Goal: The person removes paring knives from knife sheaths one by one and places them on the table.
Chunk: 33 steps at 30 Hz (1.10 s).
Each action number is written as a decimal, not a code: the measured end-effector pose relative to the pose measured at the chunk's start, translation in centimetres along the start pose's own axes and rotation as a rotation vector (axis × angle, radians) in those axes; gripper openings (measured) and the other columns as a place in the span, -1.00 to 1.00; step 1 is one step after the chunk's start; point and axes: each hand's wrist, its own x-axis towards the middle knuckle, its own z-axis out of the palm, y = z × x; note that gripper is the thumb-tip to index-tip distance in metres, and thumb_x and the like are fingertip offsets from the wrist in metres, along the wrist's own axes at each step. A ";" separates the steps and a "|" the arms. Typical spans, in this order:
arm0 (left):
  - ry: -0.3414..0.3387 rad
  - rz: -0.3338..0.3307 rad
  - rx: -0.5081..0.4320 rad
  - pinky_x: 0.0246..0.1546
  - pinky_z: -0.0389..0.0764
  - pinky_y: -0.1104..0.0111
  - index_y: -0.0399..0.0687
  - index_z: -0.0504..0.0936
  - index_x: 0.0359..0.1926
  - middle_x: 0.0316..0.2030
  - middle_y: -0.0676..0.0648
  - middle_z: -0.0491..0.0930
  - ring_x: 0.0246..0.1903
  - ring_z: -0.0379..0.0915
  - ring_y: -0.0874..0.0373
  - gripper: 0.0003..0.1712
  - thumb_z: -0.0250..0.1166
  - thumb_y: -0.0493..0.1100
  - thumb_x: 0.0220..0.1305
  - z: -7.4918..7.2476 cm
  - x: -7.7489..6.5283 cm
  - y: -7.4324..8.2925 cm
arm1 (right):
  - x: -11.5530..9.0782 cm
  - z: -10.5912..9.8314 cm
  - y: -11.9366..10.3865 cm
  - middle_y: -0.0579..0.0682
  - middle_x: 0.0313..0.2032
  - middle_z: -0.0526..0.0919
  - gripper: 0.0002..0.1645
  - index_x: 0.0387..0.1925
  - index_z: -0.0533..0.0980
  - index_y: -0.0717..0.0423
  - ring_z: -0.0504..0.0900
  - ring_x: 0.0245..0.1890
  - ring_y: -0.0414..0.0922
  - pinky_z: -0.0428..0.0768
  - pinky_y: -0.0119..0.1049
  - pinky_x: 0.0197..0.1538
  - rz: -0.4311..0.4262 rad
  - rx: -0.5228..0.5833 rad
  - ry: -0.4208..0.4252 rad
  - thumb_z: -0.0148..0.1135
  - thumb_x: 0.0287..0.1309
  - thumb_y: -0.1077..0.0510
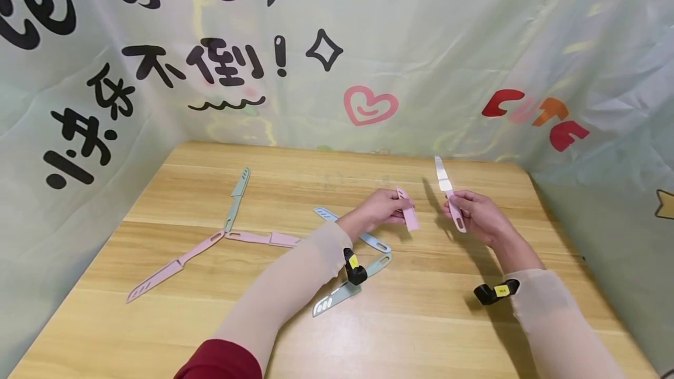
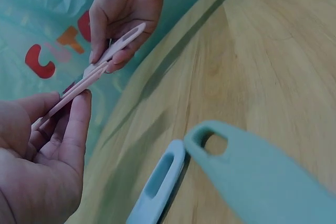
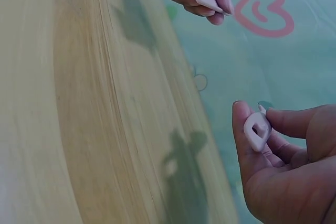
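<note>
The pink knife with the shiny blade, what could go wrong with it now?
First, the pink knife in the right hand has a bare blade, so it might nick the left hand if the two come together while that one holds the pink sheath. Second, the knife is held up above the table, so it might slip and drop.

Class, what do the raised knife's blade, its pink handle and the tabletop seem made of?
Blade: probably metal, glossy; it shines brightly, though possibly coated. Pink handle: likely plastic, smooth, evenly coloured. Tabletop: wood or wood-look laminate, faintly glossy, with streaked grain.
</note>
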 end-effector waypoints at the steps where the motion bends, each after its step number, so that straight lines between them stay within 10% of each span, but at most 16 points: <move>1: -0.002 0.000 0.001 -0.22 0.73 0.33 -0.39 0.61 -0.06 -0.32 -0.20 0.66 -0.38 0.62 0.09 -0.75 0.25 -0.26 0.35 0.1 0.1 -0.1 | 0.0 -0.1 0.0 0.10 -0.21 0.60 -0.58 0.14 0.22 0.45 0.68 -0.20 -0.13 0.67 -0.32 -0.01 0.002 -0.008 0.005 0.02 0.45 0.21; 33: 0.023 -0.038 -0.024 -0.37 0.74 0.34 -0.32 0.67 -0.24 -0.44 -0.21 0.68 -0.53 0.61 0.11 -0.90 0.32 -0.32 0.27 4.5 3.2 -1.1 | -0.6 -3.1 1.0 -0.04 -0.25 0.73 -0.52 0.15 0.34 0.53 0.68 -0.25 -0.18 0.69 -0.38 -0.23 0.025 -0.151 0.034 0.10 0.42 0.19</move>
